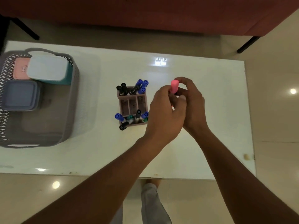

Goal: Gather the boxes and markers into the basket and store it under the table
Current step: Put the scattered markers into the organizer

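A pink marker [174, 86] is gripped between both hands above the white table [210, 97]: the left hand [165, 113] is closed around its lower part, the right hand [192, 104] is closed on it just behind, with fingertips by the cap. Just left of the hands a divided holder [133, 105] is filled with blue, black and green markers [140, 85]. Far left, the grey basket [71, 101] is loaded with three boxes [47, 69].
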`<state>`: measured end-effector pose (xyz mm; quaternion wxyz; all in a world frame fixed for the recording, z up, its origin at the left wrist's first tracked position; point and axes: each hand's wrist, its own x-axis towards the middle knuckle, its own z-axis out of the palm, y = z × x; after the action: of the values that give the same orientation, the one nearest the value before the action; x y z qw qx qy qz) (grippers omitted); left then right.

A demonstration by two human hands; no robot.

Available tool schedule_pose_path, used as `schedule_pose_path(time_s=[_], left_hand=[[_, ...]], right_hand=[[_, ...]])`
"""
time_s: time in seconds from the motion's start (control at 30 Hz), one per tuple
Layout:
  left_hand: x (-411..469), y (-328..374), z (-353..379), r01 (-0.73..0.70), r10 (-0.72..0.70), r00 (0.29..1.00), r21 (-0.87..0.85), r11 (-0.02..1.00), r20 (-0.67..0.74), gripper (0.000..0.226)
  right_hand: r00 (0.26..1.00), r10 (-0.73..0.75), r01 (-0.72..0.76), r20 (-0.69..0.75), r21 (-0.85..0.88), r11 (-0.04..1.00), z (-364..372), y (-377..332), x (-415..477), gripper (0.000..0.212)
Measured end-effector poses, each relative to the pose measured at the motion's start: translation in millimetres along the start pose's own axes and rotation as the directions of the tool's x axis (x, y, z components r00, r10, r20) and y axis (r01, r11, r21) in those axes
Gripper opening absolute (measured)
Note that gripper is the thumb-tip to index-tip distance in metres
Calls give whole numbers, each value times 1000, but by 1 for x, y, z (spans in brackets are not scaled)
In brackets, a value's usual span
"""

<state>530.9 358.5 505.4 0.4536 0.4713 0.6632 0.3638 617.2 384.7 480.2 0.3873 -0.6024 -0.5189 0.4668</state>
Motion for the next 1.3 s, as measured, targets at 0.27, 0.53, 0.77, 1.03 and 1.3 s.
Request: schedule_pose_path(time_s=[0.27, 0.53, 0.77, 1.03, 1.3], left_hand=[[25, 1, -88, 34, -44, 998, 197, 980, 44, 25], [51, -28, -127, -91, 98, 995, 306, 948, -7, 42], [75, -61, -135, -46, 45, 999, 299, 953, 8, 42], [95, -96, -134, 0, -14, 999, 307, 952, 44, 38], [113, -118, -139, 1, -46, 987, 277, 961, 156, 42]], right_hand=[[980, -141, 159, 137, -130, 979, 41, -10, 12, 29], [986, -41, 99, 163, -371, 923, 64, 25, 8, 25], [966, -9, 157, 260, -554, 818, 66, 36, 12, 25], [975, 115, 20, 192, -585, 811, 67, 39, 10, 19], [959, 244, -275, -143, -267, 924, 76, 52, -15, 20]])
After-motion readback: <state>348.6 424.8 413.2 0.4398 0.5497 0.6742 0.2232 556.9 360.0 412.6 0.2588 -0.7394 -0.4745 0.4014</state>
